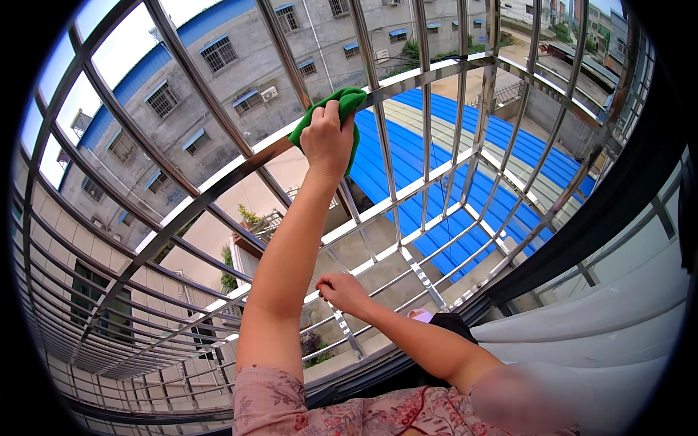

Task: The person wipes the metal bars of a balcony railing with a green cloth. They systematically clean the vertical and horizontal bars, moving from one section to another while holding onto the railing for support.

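Observation:
My left hand (329,139) reaches up and out, pressing a folded green cloth (353,99) around a horizontal metal rail (267,155) of a window guard. The cloth hangs down beside the wrist and hides the part of the rail beneath it. Shiny upright bars (381,136) cross this rail on both sides of the hand. Lower down, my right hand (342,293) is held in front of the body with its fingers curled in. Nothing shows in its grasp, and the lower bars of the guard appear behind it.
The guard's barred floor (420,272) projects outside the dark window frame (376,376). At the right hangs a white curtain (594,305). A black item (452,325) lies near the sill. Beyond the bars are a blue corrugated roof (403,158) and a grey building (240,71).

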`<action>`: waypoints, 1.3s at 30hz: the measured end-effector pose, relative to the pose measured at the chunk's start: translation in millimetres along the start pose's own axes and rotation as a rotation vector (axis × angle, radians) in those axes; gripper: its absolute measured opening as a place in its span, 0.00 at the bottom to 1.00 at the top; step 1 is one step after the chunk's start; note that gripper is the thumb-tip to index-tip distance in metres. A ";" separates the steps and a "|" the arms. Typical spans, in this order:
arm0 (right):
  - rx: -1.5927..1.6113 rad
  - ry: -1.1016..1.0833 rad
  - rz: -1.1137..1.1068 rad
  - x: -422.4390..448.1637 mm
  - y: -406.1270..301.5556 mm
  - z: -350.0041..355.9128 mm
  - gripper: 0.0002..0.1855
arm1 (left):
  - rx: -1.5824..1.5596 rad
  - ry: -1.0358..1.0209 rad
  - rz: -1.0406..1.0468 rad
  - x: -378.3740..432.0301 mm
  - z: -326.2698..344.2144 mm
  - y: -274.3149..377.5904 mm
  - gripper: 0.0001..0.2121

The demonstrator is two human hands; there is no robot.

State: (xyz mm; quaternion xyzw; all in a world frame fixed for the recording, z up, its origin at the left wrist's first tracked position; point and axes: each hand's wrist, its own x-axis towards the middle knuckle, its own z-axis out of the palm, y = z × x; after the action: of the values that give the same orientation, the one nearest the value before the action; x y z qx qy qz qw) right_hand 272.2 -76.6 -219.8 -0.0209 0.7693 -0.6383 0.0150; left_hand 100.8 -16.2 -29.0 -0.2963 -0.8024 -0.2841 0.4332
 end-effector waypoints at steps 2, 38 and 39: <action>0.011 0.054 -0.001 6.4 1.3 -8.8 0.11 | -0.040 -0.029 0.015 12.5 19.6 14.0 0.12; 0.936 0.525 -0.247 -13.9 -4.2 -282.4 0.18 | -0.628 -0.597 0.251 -54.9 47.3 82.8 0.15; 0.970 0.624 -0.295 -11.1 -11.2 -291.7 0.15 | -0.589 -0.493 0.243 -45.8 29.5 83.1 0.14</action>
State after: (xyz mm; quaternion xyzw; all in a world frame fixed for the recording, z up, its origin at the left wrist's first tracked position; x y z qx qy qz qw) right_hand 268.9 208.2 -155.0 0.0702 0.3470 -0.8882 -0.2928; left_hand 165.8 49.4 -65.6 -0.5599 -0.7254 -0.3692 0.1548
